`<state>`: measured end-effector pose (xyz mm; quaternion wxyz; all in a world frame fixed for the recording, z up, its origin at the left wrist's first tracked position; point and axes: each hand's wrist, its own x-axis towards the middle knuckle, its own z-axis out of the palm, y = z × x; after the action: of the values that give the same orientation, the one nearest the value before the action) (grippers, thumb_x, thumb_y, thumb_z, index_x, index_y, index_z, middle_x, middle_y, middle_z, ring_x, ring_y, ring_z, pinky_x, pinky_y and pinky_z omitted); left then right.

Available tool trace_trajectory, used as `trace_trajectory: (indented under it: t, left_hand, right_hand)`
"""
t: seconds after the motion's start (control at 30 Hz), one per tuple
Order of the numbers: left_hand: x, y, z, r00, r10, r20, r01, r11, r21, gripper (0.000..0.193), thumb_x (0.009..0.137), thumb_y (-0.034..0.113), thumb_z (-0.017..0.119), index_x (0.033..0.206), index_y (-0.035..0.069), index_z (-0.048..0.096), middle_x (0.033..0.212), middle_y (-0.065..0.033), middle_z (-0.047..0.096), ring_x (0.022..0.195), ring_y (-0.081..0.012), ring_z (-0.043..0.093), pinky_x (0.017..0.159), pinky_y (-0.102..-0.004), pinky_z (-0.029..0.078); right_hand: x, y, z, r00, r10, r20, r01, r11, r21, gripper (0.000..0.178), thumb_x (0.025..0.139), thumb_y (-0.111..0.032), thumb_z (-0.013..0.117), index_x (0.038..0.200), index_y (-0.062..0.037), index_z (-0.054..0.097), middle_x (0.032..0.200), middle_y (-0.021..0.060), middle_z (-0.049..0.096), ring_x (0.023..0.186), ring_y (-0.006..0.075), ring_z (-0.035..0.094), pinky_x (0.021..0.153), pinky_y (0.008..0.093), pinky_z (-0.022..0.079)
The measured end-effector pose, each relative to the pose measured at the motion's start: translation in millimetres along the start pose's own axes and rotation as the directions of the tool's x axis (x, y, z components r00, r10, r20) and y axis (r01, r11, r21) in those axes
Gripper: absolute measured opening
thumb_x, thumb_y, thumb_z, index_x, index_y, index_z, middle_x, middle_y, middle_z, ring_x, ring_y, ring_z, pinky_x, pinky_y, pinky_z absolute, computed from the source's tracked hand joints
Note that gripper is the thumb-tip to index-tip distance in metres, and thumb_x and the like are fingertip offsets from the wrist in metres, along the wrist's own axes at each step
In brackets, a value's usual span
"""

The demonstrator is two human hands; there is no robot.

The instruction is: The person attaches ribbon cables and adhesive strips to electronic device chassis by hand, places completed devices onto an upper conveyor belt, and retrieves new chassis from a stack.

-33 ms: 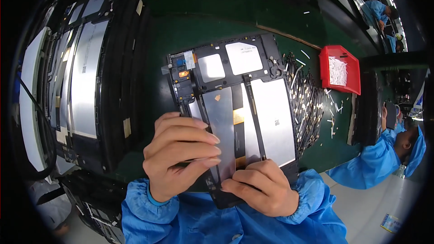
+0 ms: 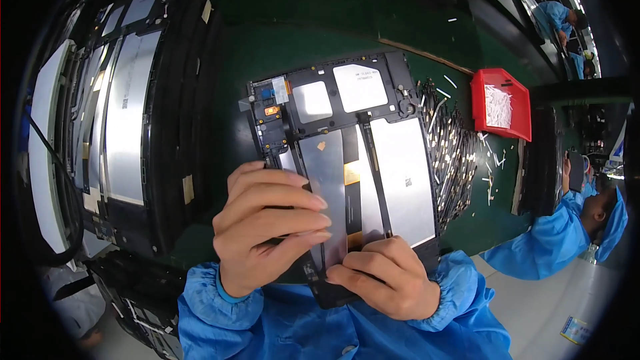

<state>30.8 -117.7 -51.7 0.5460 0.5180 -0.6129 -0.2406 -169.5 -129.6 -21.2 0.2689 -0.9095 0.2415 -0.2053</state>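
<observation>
A tablet's inner frame, black with silvery metal plates, lies tilted in front of me, its lower end near my body. My left hand is over its left side, fingers curled and the fingertips close together. A thin dark strip runs beneath those fingers. At the lower end, my right hand has thumb and index finger pressed together against the frame. Whatever either pinch holds is hidden. A black flat cable slants down toward my right knuckles. Small gold and blue parts sit at the frame's upper left.
Right of the frame lies a heap of thin dark strips. Beyond it, a red bin holds white slips, with others scattered on the green table. More tablet frames stand at left. A co-worker in blue is at right.
My left hand has shifted very slightly to the right. Otherwise the hands and the frame look almost the same.
</observation>
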Motion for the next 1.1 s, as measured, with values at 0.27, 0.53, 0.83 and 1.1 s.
trace_trajectory:
  t: [0.27,0.53,0.83,1.1]
  left_hand:
    - [15.3,0.0,6.1,0.986,-0.075,0.148,0.038,0.971,0.236,0.008,0.068,0.017,0.077,0.074,0.017,0.072,0.092,0.0033,0.067,0.101,-0.0167,0.057,0.099,-0.0393,0.029]
    - [17.6,4.1,3.9,0.976,-0.137,0.166,0.091,0.961,0.26,0.008,0.069,0.015,0.076,0.075,0.016,0.071,0.093,0.0033,0.066,0.102,-0.0164,0.057,0.099,-0.0384,0.029]
    - [18.8,4.1,8.1,0.98,-0.149,0.136,0.109,0.959,0.263,0.012,0.062,0.014,0.08,0.071,0.014,0.071,0.089,0.0016,0.067,0.098,-0.0177,0.057,0.097,-0.038,0.031]
    - [19.0,6.1,5.4,0.973,-0.158,0.17,0.108,0.956,0.273,0.009,0.068,0.015,0.077,0.074,0.015,0.071,0.093,0.0032,0.066,0.101,-0.0159,0.057,0.099,-0.0367,0.029]
  right_hand:
    - [-1.1,-0.2,-2.0,1.0,0.017,0.023,-0.017,1.0,-0.003,0.029,0.065,-0.012,0.064,0.093,-0.0043,0.065,0.095,0.002,0.057,0.081,0.0165,0.053,0.063,0.0278,0.042]
    - [0.8,-0.2,-3.9,0.999,0.014,0.037,-0.014,1.0,0.005,0.03,0.066,-0.012,0.063,0.095,-0.0049,0.066,0.096,0.0018,0.056,0.082,0.0162,0.053,0.063,0.0277,0.042]
    - [-2.1,0.3,-2.3,0.998,0.039,0.048,-0.039,0.999,0.012,0.03,0.067,-0.013,0.063,0.096,-0.0051,0.066,0.098,0.0022,0.057,0.083,0.0164,0.053,0.063,0.0279,0.042]
    - [-2.4,-1.1,-3.5,0.997,0.046,0.059,-0.046,0.999,-0.003,0.024,0.07,-0.014,0.065,0.093,-0.0064,0.067,0.104,0.0019,0.059,0.08,0.015,0.053,0.062,0.0266,0.042]
